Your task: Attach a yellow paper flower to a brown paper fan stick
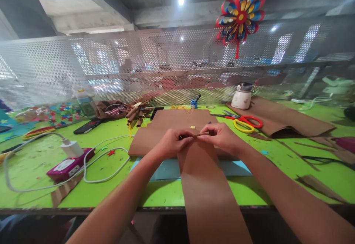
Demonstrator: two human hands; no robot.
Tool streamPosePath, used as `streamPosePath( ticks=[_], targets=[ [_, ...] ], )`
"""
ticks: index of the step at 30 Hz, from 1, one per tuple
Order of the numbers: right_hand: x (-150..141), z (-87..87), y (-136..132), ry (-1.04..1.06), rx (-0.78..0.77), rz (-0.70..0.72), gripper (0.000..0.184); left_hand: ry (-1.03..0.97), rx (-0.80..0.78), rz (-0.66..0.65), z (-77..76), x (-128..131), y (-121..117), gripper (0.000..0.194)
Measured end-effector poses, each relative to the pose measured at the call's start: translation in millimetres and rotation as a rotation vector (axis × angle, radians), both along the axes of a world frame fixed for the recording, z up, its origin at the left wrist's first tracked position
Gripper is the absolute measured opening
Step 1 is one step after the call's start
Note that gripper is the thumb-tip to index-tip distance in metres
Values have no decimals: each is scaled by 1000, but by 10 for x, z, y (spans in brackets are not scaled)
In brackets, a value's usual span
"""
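A long strip of brown kraft paper (206,184) runs from my fingers down over the table's front edge. Its far end is narrowly folded or rolled between my two hands. My left hand (175,142) pinches the left part of that end, and my right hand (220,136) pinches the right part, thumbs close together. Under them lies a larger brown paper sheet (158,136), with light blue paper (165,170) showing beneath its near edge. Red-handled scissors (251,121) and yellow-handled scissors (243,126) rest just beyond my right hand.
On the green table (161,199), a purple power socket (69,166) with a white charger (71,149) and looping cable stands at left. Behind are a black phone (88,126), rolled paper tubes (135,115), a blue jar (193,104) and a white bottle (242,97). Paper scraps (318,186) lie at right.
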State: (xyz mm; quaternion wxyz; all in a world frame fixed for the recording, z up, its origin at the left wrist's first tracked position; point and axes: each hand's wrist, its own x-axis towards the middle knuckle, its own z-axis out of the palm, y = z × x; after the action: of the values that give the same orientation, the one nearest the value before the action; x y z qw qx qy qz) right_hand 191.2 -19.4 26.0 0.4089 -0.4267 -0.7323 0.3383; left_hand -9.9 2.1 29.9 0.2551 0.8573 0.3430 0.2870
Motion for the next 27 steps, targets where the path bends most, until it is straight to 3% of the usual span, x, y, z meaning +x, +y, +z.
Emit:
streamPosePath(
  ticks=[4, 12, 21, 27],
  targets=[
    [-3, 11, -14, -10, 50, -18, 25, -28, 2, 13, 7, -3, -5, 23],
    [13, -1, 0, -20, 93, -17, 26, 99, 36, -90, 120, -23, -56, 29],
    [50, -26, 23, -24, 59, 35, 26, 143, 128, -21, 44, -33, -22, 31],
    [45, 1, 13, -37, 63, 25, 25, 164, 209, -41, 35, -7, -48, 29]
  ],
)
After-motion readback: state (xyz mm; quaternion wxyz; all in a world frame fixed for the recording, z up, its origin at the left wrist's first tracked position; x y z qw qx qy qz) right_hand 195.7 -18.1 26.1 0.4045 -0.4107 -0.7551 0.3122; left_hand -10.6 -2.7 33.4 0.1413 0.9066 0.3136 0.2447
